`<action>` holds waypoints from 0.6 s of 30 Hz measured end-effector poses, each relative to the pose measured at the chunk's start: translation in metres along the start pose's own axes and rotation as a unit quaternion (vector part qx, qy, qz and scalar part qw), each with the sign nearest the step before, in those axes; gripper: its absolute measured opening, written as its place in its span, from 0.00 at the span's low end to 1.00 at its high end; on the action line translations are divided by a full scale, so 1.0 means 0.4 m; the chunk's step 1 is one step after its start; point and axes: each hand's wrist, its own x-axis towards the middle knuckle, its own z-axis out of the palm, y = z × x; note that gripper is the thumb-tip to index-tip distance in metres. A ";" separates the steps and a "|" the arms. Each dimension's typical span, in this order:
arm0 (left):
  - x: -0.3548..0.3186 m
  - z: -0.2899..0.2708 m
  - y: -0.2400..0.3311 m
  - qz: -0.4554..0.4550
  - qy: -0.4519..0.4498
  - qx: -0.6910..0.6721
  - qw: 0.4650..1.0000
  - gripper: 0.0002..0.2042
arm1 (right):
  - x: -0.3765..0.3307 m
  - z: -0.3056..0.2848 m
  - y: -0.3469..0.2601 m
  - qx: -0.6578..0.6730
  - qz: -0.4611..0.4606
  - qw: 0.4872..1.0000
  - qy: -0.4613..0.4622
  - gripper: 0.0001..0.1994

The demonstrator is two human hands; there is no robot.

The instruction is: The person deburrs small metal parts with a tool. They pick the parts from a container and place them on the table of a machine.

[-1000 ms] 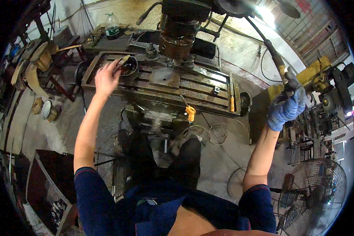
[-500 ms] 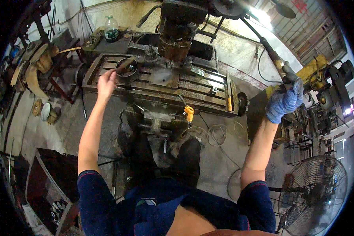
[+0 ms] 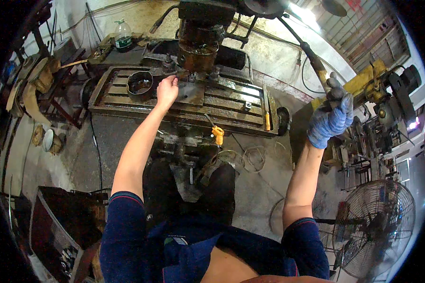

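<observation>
My bare left hand (image 3: 167,92) is closed around what looks like a brush, mostly hidden by the hand, its dark end pointing toward the machine's spindle (image 3: 199,52). Below the spindle, just right of this hand, a flat square metal plate (image 3: 192,95) lies on the slotted machine table (image 3: 123,104). To the hand's left stands a round metal pot (image 3: 129,87) holding dark liquid. Raised at the far right, my right hand (image 3: 330,121), in a blue-grey glove, is wrapped around the end of a long machine lever (image 3: 311,55).
A yellow air blow gun (image 3: 217,135) hangs at the table's front edge. Toward the right end lie a yellow-handled file (image 3: 267,121) and a small metal block (image 3: 248,106). A large fan (image 3: 374,231) stands at lower right, a plastic bottle (image 3: 123,37) at back left.
My left hand has moved right with the brush, from over the pot to beside the spindle. My right hand stays on the lever; the whole view has shifted slightly.
</observation>
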 end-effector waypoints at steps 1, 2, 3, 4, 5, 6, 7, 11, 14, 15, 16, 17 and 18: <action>-0.003 0.005 0.000 0.001 -0.006 0.010 1.000 0.13 | -0.002 0.000 0.003 -0.003 -0.011 1.000 -0.007 0.18; -0.006 0.008 -0.001 0.002 -0.011 0.020 1.000 0.13 | -0.004 -0.002 0.004 -0.005 -0.022 1.000 -0.014 0.18; -0.008 0.007 -0.005 0.003 -0.013 0.020 1.000 0.13 | -0.010 -0.010 0.008 0.006 -0.003 1.000 -0.018 0.17; -0.010 0.004 0.000 0.001 -0.018 0.018 1.000 0.13 | -0.017 -0.021 0.011 0.016 0.016 0.999 -0.022 0.16; -0.010 -0.001 0.004 0.000 -0.022 0.015 1.000 0.13 | -0.021 -0.027 0.012 0.026 0.034 0.999 -0.027 0.15; -0.012 -0.005 0.008 -0.002 -0.026 0.012 1.000 0.13 | -0.025 -0.024 0.014 0.025 0.018 0.999 -0.019 0.16; -0.013 -0.009 0.006 -0.004 -0.029 0.009 1.000 0.13 | -0.029 -0.007 0.008 0.025 0.001 1.000 -0.011 0.16; -0.022 -0.030 0.006 -0.016 -0.048 -0.010 0.999 0.13 | -0.047 -0.017 0.014 0.023 0.018 1.000 -0.009 0.17; -0.029 -0.045 0.000 -0.038 -0.072 -0.033 0.996 0.13 | -0.056 -0.016 0.014 0.033 0.014 0.999 -0.027 0.18; -0.031 -0.050 -0.006 -0.047 -0.080 -0.042 0.995 0.13 | -0.058 -0.021 0.022 0.037 0.012 0.999 -0.031 0.18; -0.033 -0.053 -0.020 -0.037 -0.081 -0.050 0.995 0.13 | -0.062 -0.025 0.029 0.042 0.006 0.998 -0.037 0.19; -0.037 -0.057 -0.035 -0.028 -0.082 -0.058 0.995 0.13 | -0.066 -0.028 0.035 0.048 0.000 0.998 -0.043 0.19; -0.040 -0.060 -0.048 -0.018 -0.083 -0.066 0.994 0.13 | -0.068 -0.027 0.036 0.054 -0.005 0.997 -0.048 0.19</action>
